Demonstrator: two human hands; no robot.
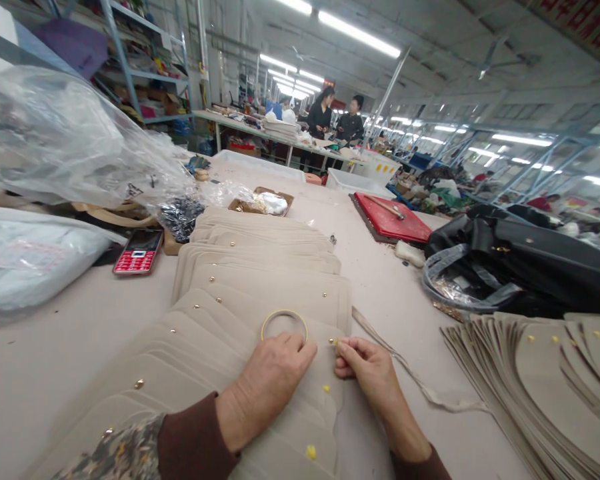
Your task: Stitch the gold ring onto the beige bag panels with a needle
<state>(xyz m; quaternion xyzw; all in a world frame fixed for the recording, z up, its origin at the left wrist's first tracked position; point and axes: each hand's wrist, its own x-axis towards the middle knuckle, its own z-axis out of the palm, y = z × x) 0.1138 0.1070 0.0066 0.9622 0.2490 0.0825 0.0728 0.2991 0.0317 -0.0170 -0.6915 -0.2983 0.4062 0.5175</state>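
Note:
A long row of overlapping beige leather pieces (pixel 260 280) with small gold studs runs down the table in front of me. My left hand (pixel 273 380) rests knuckles-up on the nearest pieces, fingers curled against a thin ring of tape (pixel 284 324). My right hand (pixel 367 367) is closed in a pinch on a tiny gold stud (pixel 334 342) at a piece's edge. Small yellow bits (pixel 311 452) lie on the pieces near my wrists.
A second fan of beige pieces (pixel 540 380) lies at the right, behind it black bags (pixel 525 260) and a red board (pixel 393 220). A red phone (pixel 139 251) and plastic-wrapped bundles (pixel 55 133) sit left. Two people stand at a far table (pixel 260 130).

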